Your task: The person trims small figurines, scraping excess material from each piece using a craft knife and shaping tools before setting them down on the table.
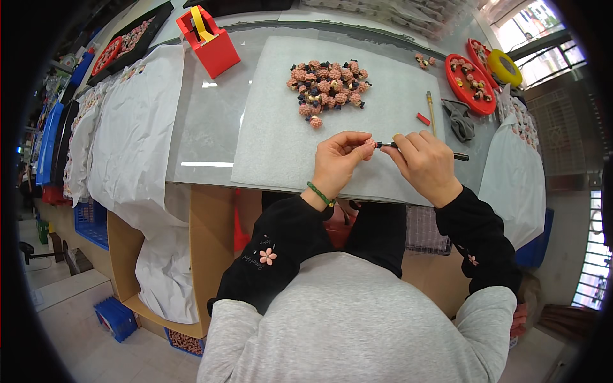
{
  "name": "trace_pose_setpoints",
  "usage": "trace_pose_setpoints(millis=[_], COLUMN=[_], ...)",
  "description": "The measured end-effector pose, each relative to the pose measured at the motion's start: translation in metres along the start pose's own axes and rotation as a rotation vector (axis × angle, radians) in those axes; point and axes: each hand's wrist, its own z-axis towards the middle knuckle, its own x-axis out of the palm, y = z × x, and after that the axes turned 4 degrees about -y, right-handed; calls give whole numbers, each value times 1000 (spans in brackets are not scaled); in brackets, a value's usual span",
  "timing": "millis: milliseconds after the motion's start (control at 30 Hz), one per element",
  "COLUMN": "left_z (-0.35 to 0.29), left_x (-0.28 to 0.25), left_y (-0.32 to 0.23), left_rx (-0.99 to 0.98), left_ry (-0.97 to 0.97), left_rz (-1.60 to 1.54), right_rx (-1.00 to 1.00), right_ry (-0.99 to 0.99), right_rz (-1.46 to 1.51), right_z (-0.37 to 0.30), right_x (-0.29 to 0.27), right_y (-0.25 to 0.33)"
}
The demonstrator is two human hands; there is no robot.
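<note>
Above the near edge of a white foam sheet (268, 137), my left hand (335, 163) pinches a small pink knobbly piece (370, 143) between thumb and fingertips. My right hand (426, 165) grips a slim black pen-like tool (461, 156). Its dark tip points left and meets the pink piece, or comes very close; I cannot tell which. Farther back on the sheet lies a loose pile of similar pink pieces (327, 84) with dark blue and cream parts. One pink piece (315, 121) sits at the pile's near end.
Right of the sheet's middle lie a thin brush-like stick (431, 112), a small red block (423, 119) and a grey cloth (460, 121). Red trays (454, 80) with pink pieces stand at the far right, beside a yellow roll (504, 67). A red tape dispenser (218, 56) stands back left.
</note>
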Motion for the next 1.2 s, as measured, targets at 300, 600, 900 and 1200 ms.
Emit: trace_pose_setpoints(millis=[300, 600, 900, 1200], left_z=[0, 1, 1, 0], left_x=[0, 1, 0, 0], left_y=[0, 2, 0, 0], left_rx=[2, 28, -1, -10], left_ry=[7, -5, -4, -12], left_rz=[8, -11, 1, 1], right_rx=[14, -14, -80, -78], right_ry=[18, 13, 13, 12], right_rz=[3, -21, -92, -111], right_z=[0, 1, 3, 3], right_x=[-1, -1, -3, -3], right_y=[1, 1, 1, 3])
